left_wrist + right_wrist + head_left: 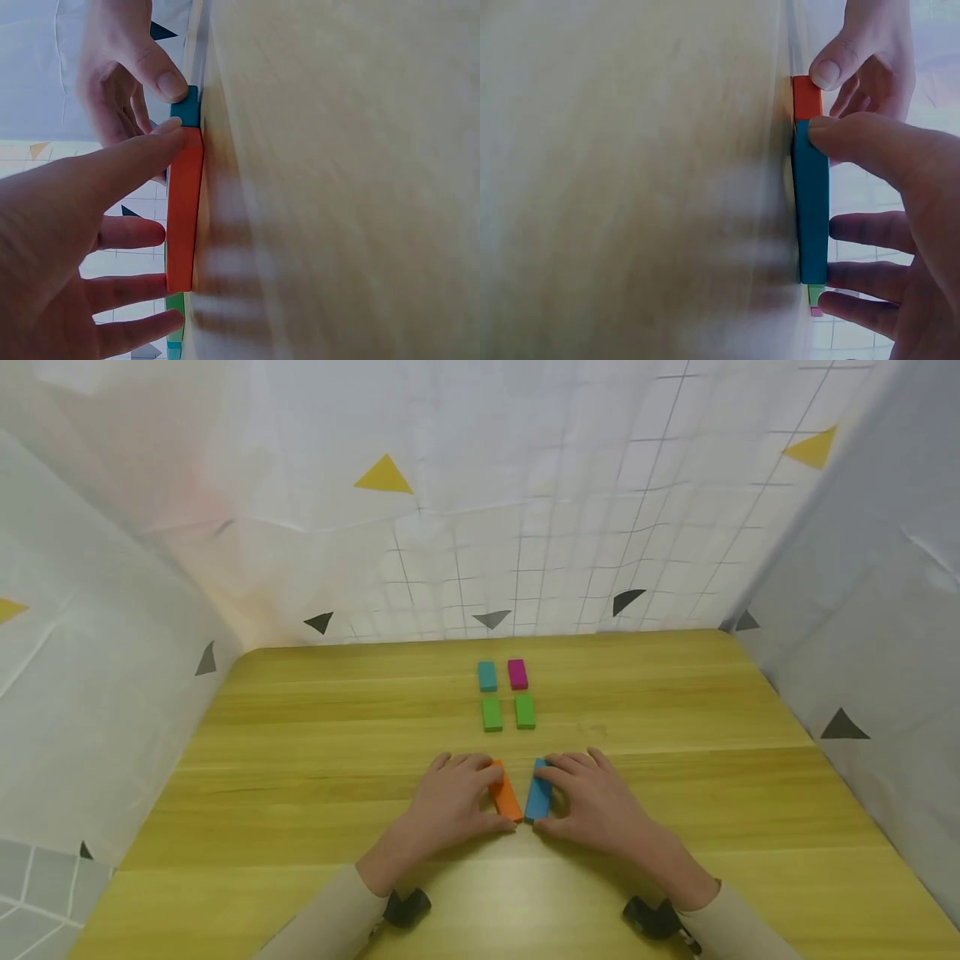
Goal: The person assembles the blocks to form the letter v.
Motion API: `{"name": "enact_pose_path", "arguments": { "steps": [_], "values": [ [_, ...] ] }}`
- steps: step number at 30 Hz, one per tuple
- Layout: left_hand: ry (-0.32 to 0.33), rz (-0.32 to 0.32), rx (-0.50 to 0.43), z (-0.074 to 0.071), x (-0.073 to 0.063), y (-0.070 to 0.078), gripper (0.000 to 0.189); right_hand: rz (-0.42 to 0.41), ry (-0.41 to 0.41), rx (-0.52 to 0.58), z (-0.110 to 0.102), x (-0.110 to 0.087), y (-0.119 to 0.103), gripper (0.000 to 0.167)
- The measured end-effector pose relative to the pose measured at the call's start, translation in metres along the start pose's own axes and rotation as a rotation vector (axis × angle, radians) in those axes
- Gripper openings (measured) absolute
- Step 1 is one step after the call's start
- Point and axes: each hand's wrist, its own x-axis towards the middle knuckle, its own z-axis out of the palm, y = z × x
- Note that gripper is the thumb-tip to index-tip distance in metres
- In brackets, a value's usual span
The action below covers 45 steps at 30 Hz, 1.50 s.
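1. A person's left hand (459, 797) grips an orange block (507, 796) at a wooden table (315, 827), the thumb at the block's near end and fingers at its far end.

2. Opposite, the right hand (600, 802) holds a blue block (538, 792) in a matching grasp, thumb near and fingers far.

3. The two held blocks, just in front of the person, form a narrow V, far ends apart and near ends side by side; whether those near ends touch cannot be told.

4. Beyond the hands, the table bears four more blocks in two rows: a left green block (492, 713) and a right green block (525, 712) nearer, with a teal block (487, 677) and a magenta block (517, 674) behind them, a gap running between the columns.

5. Pale sheeting (480, 443) encloses the table at the back and both sides, printed with grid lines and triangles, among them a yellow triangle (385, 475).

6. Light sleeves (330, 910) cover the forearms, and a dark device (407, 908) sits below the left wrist, another below the right.
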Motion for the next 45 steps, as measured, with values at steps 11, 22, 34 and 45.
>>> {"name": "enact_pose_path", "arguments": {
  "steps": [11, 22, 34, 45],
  "values": [
    [0.001, 0.006, 0.015, -0.0010, 0.0014, 0.0020, 0.059, 0.010, -0.010, -0.014, 0.0001, 0.0009, 0.0006, 0.068],
    [-0.001, 0.005, 0.028, -0.0032, -0.0004, 0.0027, 0.061, 0.014, -0.018, 0.008, 0.0008, 0.0006, -0.0006, 0.066],
    [-0.002, 0.000, 0.029, -0.0015, -0.0006, 0.0017, 0.061, 0.004, -0.010, 0.013, 0.0014, 0.0010, -0.0010, 0.065],
    [0.000, -0.002, 0.038, 0.0000, -0.0013, 0.0017, 0.061, 0.013, -0.027, 0.016, 0.0004, 0.0024, -0.0012, 0.067]
  ]
}}
